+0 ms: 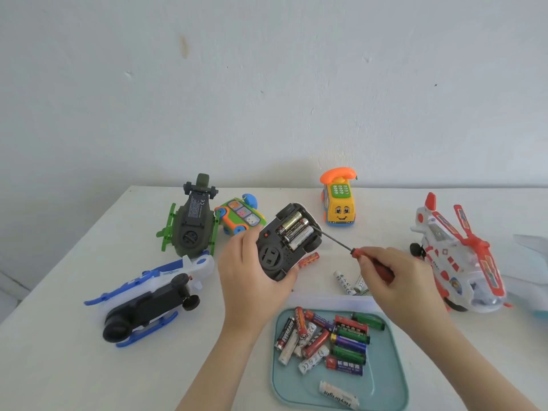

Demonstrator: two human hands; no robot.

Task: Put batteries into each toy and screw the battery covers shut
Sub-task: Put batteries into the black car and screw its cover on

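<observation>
Nearby, loose batteries (pixel 350 343) in teal tray (pixel 385 375); three in toy car (pixel 272 258)

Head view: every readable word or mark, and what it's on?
"EVEREADY": black battery in the teal tray.
"Heybright": white battery at the tray's near edge.
"CE": green helicopter, on its underside.
Too blurred: the helicopter's fine print, the three batteries in the toy car, other tray batteries.

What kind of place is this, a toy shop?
Likely a room at home, not a shop: a plain white table against a bare white wall, a yellow plastic toy telephone car, and a teal plastic tray of loose batteries.
</observation>
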